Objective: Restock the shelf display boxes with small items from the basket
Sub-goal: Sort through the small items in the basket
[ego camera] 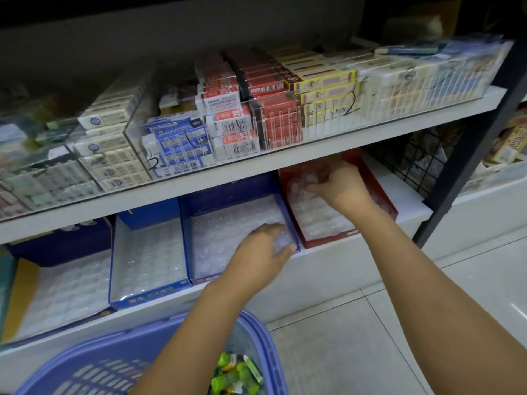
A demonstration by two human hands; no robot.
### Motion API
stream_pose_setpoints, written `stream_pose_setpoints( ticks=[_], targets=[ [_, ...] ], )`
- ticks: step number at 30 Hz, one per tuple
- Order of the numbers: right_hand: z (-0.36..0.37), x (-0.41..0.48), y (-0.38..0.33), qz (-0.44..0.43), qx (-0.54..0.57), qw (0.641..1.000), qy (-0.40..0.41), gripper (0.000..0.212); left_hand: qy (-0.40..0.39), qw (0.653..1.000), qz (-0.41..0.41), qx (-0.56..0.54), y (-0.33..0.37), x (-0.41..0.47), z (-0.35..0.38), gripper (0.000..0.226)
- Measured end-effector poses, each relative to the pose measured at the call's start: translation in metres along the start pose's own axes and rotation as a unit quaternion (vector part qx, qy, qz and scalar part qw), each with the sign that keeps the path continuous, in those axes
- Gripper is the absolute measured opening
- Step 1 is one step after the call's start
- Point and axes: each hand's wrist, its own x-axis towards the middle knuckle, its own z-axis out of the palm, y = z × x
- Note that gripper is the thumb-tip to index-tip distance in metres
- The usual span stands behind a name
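Both arms reach to the lower shelf, where 3 open display boxes sit side by side under the white upper shelf (285,162) with its clear bins of card packs. The left hand (261,252) lies over the near right corner of the dark blue cardboard display box (228,192), fingers curled inside onto its clear plastic blister tray (228,223) and thumb along the outer edge. It seems to clasp that corner, probably to keep the light box from sliding. The right hand (340,182) is further in, inside the red cardboard display box (325,241), with fingers bent down toward the far cells of its own clear tray. Glare hides the fingertips, so I cannot tell whether it holds an item or has let go. The green-wrapped small items (236,374) lie in the lavender plastic basket (265,334), near and below, beside the left forearm, within easy reach of either hand. The lighter blue box (148,293) to the left shows only an unfilled tray, so much of the restocking seems still ahead.
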Motion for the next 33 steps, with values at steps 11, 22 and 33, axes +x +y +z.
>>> stream_pose_setpoints(
  ticks=[11,22,33],
  targets=[
    [0.045,-0.004,0.012,-0.023,-0.143,0.989,0.011,0.039,-0.052,0.998,0.014,0.035,-0.023,-0.006,0.013,0.057],
    [0.02,-0.043,-0.063,-0.052,-0.218,0.973,-0.047,0.033,0.134,0.986,0.064,-0.07,-0.024,-0.08,-0.03,0.016],
    [0.153,-0.214,-0.111,-0.141,-0.326,0.75,-0.559,0.026,-0.222,0.952,-0.168,-0.124,-0.145,-0.235,0.092,0.026]
  ],
)
